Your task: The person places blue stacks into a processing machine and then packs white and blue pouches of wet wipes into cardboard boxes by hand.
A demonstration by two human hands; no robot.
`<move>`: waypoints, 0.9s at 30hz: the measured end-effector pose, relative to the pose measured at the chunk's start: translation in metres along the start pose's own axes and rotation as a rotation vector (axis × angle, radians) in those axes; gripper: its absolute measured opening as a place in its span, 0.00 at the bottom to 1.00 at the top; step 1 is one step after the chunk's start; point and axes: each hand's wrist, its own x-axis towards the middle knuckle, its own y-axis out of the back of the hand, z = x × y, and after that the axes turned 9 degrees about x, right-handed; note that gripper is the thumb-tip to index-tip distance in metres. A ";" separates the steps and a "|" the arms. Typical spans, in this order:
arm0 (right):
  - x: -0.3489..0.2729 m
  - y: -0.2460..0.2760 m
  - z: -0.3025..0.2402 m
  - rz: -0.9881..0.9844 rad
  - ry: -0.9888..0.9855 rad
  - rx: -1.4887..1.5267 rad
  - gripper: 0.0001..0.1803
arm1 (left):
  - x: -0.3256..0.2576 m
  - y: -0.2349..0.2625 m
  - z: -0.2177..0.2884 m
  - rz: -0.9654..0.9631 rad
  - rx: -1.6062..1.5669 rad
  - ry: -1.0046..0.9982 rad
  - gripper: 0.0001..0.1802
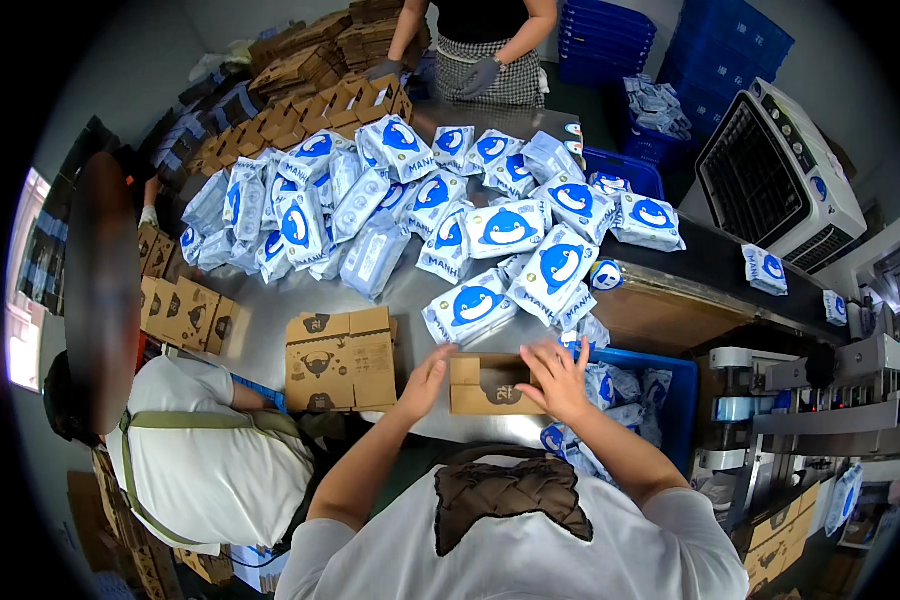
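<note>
A small brown cardboard box [467,402] stands with its top open at the steel table's near edge, in front of me. My right hand [562,382] is at its right end, fingers spread, thumb over the rim. My left hand [425,382] is held flat and open just off the box's left side, gripping nothing. Left of that hand is a block of similar printed cardboard boxes [340,365]. White-and-blue soft packs with a blue whale-like figure, such as one pack [470,305], lie piled beyond the box.
A blue crate [681,400] full of packs stands to my right. Loose packs lie on a dark conveyor belt [710,255]. Across the table [260,340] stands a person in gloves [482,75], beside a row of open boxes [300,118]. Another person in white [200,440] works at my left.
</note>
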 end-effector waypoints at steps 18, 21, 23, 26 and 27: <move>0.010 0.026 -0.060 -0.147 -0.055 0.485 0.26 | -0.052 -0.042 -0.005 -0.263 -1.445 0.645 0.37; 0.006 0.010 -0.055 -0.303 0.181 0.264 0.20 | -0.068 -0.062 -0.021 -0.290 -1.035 0.732 0.38; -0.008 0.007 -0.053 -0.396 0.381 0.252 0.22 | -0.073 -0.079 -0.083 0.034 -0.838 0.408 0.35; -0.026 -0.013 -0.039 -0.487 0.471 0.239 0.21 | -0.023 -0.046 -0.039 0.392 -0.289 0.260 0.26; -0.027 -0.020 -0.037 -0.508 0.487 0.248 0.22 | -0.002 -0.033 -0.020 0.511 -0.087 0.228 0.23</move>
